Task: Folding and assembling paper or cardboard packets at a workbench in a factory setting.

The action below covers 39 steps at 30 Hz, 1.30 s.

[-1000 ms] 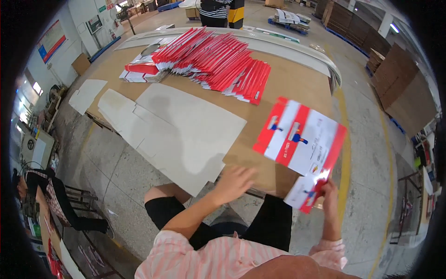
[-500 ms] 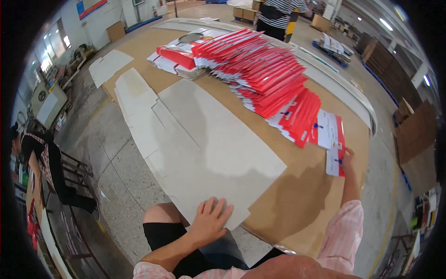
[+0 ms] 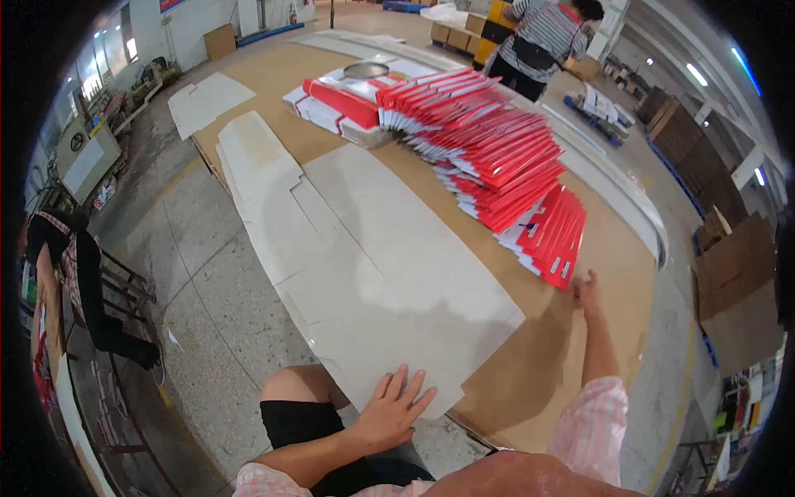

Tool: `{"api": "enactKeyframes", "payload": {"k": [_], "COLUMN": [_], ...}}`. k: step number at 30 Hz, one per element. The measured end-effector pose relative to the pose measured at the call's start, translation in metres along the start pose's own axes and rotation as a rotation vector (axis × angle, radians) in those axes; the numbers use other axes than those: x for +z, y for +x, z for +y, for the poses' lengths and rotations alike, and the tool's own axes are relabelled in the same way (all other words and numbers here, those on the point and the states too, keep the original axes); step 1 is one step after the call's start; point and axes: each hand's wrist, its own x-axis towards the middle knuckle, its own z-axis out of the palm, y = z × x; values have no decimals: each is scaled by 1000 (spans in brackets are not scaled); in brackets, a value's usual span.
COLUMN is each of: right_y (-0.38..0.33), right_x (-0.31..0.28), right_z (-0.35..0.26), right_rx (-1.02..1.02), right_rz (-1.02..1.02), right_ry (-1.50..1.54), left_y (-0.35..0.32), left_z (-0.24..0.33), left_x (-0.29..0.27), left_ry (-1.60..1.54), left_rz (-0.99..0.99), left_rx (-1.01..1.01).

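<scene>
head view, right hand: right hand (image 3: 586, 291) stretched out, fingers loose, gripping nothing, touching the near end of the row of red-and-white flat cartons (image 3: 530, 199)
row's axis: runs away up-left from that hand
left hand: left hand (image 3: 396, 407) spread flat on the grey cardboard sheet (image 3: 397, 273), well apart from the cartons
surface: brown worktable (image 3: 613, 248), concrete floor (image 3: 199, 273) to the left
room: a person in a striped top (image 3: 542, 37) at the far end

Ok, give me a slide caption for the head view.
Left hand flat on grey card sheet; right hand beside fanned red-and-white folders.
</scene>
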Motion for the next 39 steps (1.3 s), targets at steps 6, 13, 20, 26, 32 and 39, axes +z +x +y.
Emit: {"api": "enactKeyframes", "payload": {"k": [6,13,20,26,32,39], "right_y": [-179,-397,-471,-475,-482,-488], "right_x": [9,-28,-32,-61,-145,-192], "right_z": [4,-53,-156,-115,-34,38], "right_rx": [66,54,-791,-941,-512,-586], "right_rz": [-23,-267,99,131,235,285], "right_ry": [274,279,-211,-204,228,87], "left_y": [-16,11,33,15,21,79], "left_z": [4,2,81,168,92,100], "left_x": [7,-40,-104,-103,-69,11], "left_ry": [150,-11,323,-403,209,212], "left_rz": [-13,-358,150,-267,-7,-251], "left_rx": [9,-70,135,389,328,360]}}
